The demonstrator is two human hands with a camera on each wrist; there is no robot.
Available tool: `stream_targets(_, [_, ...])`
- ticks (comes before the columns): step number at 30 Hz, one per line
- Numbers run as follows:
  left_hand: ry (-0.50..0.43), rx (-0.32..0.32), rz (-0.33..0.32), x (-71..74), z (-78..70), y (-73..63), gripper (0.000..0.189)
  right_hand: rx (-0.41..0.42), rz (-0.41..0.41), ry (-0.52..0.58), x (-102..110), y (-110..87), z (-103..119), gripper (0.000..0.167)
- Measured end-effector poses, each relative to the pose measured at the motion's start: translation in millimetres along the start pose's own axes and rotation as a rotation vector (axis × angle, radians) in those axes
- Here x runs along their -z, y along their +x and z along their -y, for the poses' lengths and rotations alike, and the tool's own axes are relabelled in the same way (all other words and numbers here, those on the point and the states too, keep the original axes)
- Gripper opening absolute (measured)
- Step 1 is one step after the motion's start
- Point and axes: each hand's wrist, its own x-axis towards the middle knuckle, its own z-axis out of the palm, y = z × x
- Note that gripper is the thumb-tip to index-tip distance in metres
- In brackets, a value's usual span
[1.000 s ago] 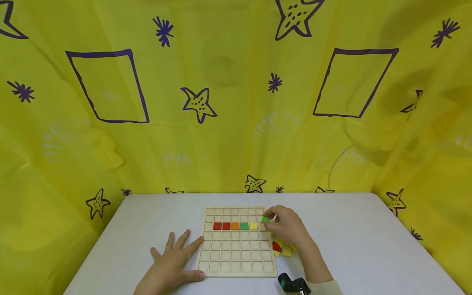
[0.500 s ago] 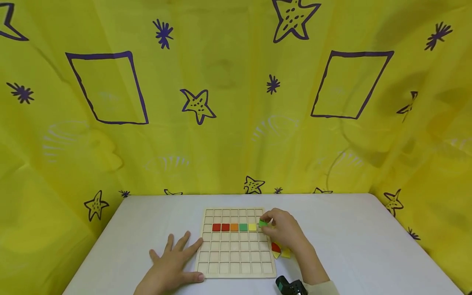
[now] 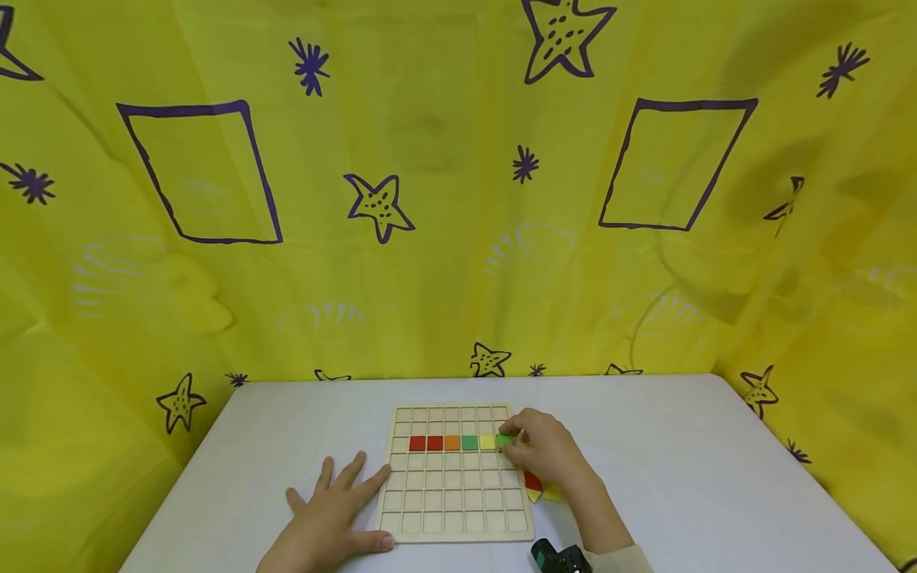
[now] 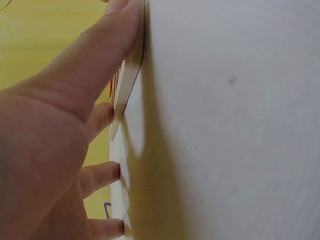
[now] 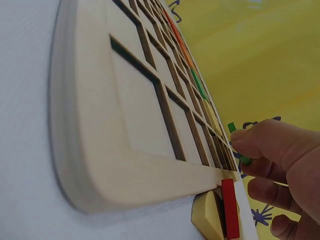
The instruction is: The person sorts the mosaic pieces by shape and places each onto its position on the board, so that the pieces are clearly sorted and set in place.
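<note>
A wooden grid board [image 3: 454,524] with square cells lies on the white table. In its third row from the far side sit two red tiles [image 3: 417,443], an orange tile [image 3: 452,442], a green tile [image 3: 469,442] and a yellow tile [image 3: 487,442]. My right hand [image 3: 544,448] pinches a bright green tile [image 3: 505,439] between thumb and fingers, over the right end of that row. In the right wrist view the green tile [image 5: 231,128] stands tilted at the fingertips. My left hand [image 3: 329,513] lies with fingers spread, thumb and index touching the board's left edge.
Beside the board's right edge, partly under my right forearm, lie a red piece [image 3: 533,482] and several yellow pieces [image 3: 551,494]. A black device [image 3: 561,557] shows at my right wrist. A yellow curtain [image 3: 430,278] with drawn stars hangs behind the table [image 3: 286,414].
My right hand has carried the bright green tile left and slightly nearer, from the board's right edge to beside the yellow tile. The left hand keeps its place at the board.
</note>
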Motion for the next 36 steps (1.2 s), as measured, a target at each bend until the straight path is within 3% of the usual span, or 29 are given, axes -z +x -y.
stream_targets(12, [0.001, -0.012, -0.008, 3.4, -4.4, -1.8, 0.099, -0.002, 0.017, -0.027, -1.5, 0.9, -1.8, 0.014])
stream_targets(17, [0.007, -0.023, -0.015, 2.8, -3.7, -1.2, 0.099, 0.015, -0.004, -0.049, -3.7, 0.5, -1.3, 0.009])
stream_targets(26, [0.023, -0.035, -0.019, 3.6, -3.2, -3.0, 0.100, 0.062, -0.056, -0.091, -10.7, -1.1, -1.8, 0.014])
stream_targets(36, [0.021, -0.027, -0.014, 3.4, -2.4, -2.9, 0.101, -0.012, -0.030, -0.056, -2.7, -1.3, 0.2, 0.008])
